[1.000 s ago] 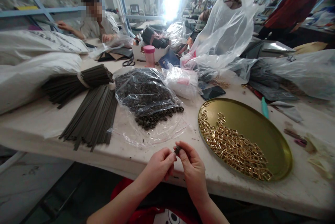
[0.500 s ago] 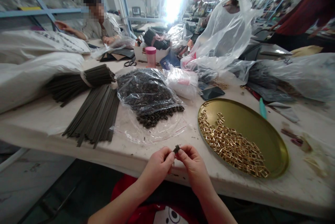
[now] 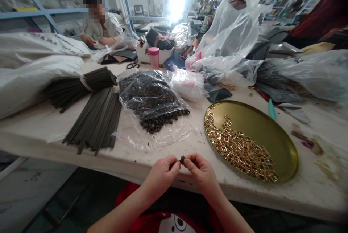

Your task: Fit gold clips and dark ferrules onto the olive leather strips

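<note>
Between the fingertips of my left hand (image 3: 165,172) and my right hand (image 3: 200,170) is a small dark loop (image 3: 182,159), close to the table's front edge. Both hands are closed in a pinch on it, and the fingers cover part of its shape. Beyond them, many similar dark loops (image 3: 154,124) spill from a clear plastic bag (image 3: 148,89). To the right lies a round gold tray (image 3: 268,126) with a heap of gold rectangular buckles (image 3: 241,149). Dark flat strips (image 3: 95,120) are spread out on the left.
A tied bundle of dark strips (image 3: 81,82) rests against white sacks (image 3: 35,77). Behind the loops stand a pink-lidded jar (image 3: 154,58) and black scissors (image 3: 133,64). A phone (image 3: 219,95) lies behind the tray. Another person (image 3: 102,29) sits across at the far left.
My hands remain together at the table edge, with the loop turned slightly between the fingers. The person across has brought a raised hand down to the other. The view has shifted slightly.
</note>
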Demonstrator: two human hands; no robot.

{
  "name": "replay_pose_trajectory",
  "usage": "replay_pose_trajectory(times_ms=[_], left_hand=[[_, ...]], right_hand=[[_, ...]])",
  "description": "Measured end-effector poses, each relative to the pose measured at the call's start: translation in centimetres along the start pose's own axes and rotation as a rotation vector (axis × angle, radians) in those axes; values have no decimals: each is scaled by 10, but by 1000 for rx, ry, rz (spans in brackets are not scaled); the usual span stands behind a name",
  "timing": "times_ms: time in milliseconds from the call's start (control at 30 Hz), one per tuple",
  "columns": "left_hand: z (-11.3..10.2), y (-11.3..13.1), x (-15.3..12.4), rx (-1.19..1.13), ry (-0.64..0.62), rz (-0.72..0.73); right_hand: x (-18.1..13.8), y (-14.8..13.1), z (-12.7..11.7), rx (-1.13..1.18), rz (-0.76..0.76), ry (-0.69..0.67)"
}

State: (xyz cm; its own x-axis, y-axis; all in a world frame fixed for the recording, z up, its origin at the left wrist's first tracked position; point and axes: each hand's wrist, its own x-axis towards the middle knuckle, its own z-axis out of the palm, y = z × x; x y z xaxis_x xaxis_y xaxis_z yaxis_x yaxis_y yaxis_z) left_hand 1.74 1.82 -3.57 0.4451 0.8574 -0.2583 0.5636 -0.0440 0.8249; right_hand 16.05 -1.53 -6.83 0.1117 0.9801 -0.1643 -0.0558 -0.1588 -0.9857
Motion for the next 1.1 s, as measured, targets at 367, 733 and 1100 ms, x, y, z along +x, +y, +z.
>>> replay_pose_trajectory(times_ms=[367, 733, 1100], left_hand=[[3, 1, 0, -2, -10, -6], [1, 0, -4, 32, -23, 11], [-7, 4, -10, 1, -119, 39]], right_hand=[[2, -1, -5, -126, -31, -51], [0, -1, -8, -140, 17, -131], [1, -11, -11, 109, 225, -189]])
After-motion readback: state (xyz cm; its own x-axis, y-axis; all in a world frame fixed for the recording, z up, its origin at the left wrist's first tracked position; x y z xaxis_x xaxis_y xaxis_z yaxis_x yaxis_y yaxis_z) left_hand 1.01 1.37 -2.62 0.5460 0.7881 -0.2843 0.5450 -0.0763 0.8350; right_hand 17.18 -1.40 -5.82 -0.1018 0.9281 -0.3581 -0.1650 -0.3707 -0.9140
